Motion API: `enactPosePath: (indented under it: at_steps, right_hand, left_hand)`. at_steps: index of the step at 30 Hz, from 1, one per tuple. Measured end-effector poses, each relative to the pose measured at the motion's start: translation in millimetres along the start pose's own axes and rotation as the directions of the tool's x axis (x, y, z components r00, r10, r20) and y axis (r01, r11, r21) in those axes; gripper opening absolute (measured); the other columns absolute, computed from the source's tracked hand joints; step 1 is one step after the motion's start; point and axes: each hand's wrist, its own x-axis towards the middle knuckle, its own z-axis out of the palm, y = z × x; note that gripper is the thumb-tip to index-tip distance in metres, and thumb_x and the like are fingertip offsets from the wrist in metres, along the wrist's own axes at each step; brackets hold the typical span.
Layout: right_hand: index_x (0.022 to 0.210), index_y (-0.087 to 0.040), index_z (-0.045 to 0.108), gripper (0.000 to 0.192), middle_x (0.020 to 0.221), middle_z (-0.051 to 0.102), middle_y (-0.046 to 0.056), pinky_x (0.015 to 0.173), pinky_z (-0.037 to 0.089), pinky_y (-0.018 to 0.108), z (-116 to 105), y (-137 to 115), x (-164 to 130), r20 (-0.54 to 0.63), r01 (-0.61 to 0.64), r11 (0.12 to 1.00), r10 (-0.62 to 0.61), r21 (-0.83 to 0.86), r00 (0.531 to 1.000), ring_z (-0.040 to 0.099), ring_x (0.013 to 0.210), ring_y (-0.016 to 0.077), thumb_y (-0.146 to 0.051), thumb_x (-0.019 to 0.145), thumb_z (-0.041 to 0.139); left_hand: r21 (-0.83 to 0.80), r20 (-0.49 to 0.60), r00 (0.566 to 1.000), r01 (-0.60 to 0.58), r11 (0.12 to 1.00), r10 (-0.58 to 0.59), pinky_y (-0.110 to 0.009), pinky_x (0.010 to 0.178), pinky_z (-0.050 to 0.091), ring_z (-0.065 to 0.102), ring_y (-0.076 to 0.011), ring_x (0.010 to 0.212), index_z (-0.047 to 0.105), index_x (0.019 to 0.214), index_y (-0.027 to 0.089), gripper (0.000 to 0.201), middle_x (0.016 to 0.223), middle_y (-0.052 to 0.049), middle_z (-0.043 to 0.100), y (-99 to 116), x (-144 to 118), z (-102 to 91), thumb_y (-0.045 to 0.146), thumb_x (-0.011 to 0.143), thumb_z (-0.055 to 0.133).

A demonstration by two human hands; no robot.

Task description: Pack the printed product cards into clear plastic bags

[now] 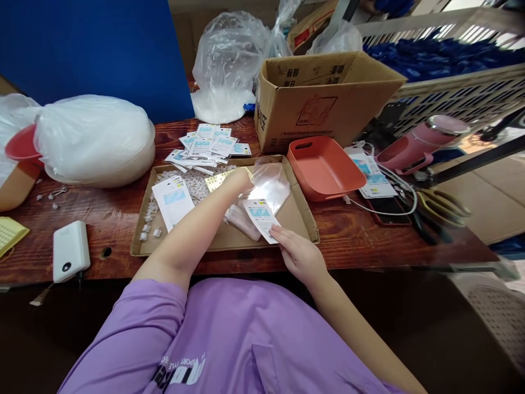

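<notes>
Smooth paper card (257,214), glossy plastic sleeves (275,186), matt cardboard tray (294,225), grained wooden table (118,227).

A workshop, most likely a small packing or assembly place. The worn wooden tabletop (369,249) bears a shallow cardboard tray (293,227) holding many alike small white pieces (197,185), printed cards (261,216) and clear plastic sleeves (270,183); more such cards are heaped just behind it. Round about are an open carton (295,115) with printed characters, big bulging plastic bags (96,139), and a slatted crate (447,98) piled with blue items (443,57).
</notes>
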Motion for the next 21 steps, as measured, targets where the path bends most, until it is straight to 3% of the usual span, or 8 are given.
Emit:
enactPosePath:
  at_steps: [5,9,12,16,21]
  right_hand:
    - [0.128,-0.017,0.053,0.05,0.115,0.067,0.016,0.087,0.057,0.039,1,7,2,-0.069,0.054,0.994,-0.061,-0.099,0.996,0.064,0.106,0.0248,0.002,0.083,0.045]
    - [0.137,-0.021,0.045,0.06,0.118,0.065,0.016,0.087,0.057,0.039,-2,6,2,-0.151,0.08,0.996,-0.086,-0.046,0.985,0.063,0.109,0.0248,0.004,0.082,0.048]
    - [0.139,-0.022,0.041,0.065,0.118,0.065,0.014,0.089,0.056,0.039,-6,0,2,-0.184,0.147,0.989,-0.144,0.0,0.972,0.062,0.111,0.0233,0.005,0.081,0.048]
    - [0.136,-0.02,0.046,0.06,0.115,0.067,0.015,0.09,0.056,0.038,-11,-5,2,-0.244,0.189,0.982,-0.189,-0.021,0.951,0.062,0.111,0.0231,0.004,0.081,0.051]
    - [0.12,-0.019,0.06,0.037,0.111,0.069,0.011,0.092,0.055,0.036,-20,-11,-5,-0.231,0.271,0.961,-0.275,-0.049,0.933,0.063,0.109,0.022,-0.008,0.085,0.056]
  left_hand:
    - [-0.118,-0.041,0.999,-0.027,0.993,0.023,-0.043,0.094,0.041,0.06,-0.0314,0.107,0.054,0.071,0.016,0.019,0.091,-0.016,0.069,-1,-17,-1.7,0.003,0.063,0.065]
    - [-0.346,0.065,0.997,-0.014,0.938,0.038,-0.036,0.079,0.05,0.067,-0.0206,0.077,0.052,0.07,0.016,0.011,0.073,-0.009,0.068,2,-30,-4.1,0.009,0.075,0.057]
    - [-0.501,0.141,0.987,0.005,0.866,0.076,-0.033,0.078,0.052,0.067,-0.0153,0.071,0.054,0.075,0.016,0.007,0.07,-0.004,0.066,3,-45,-10.3,0.012,0.08,0.056]
    - [-0.704,0.224,0.973,0.125,0.699,0.051,-0.038,0.081,0.054,0.068,-0.0169,0.077,0.054,0.082,0.015,0.004,0.079,-0.005,0.068,-6,-65,-21.6,0.013,0.084,0.051]
    - [-0.836,0.295,0.955,0.277,0.474,-0.036,-0.041,0.078,0.055,0.068,-0.0218,0.085,0.052,0.079,0.015,0.01,0.101,-0.013,0.07,-25,-77,-27.1,0.013,0.086,0.045]
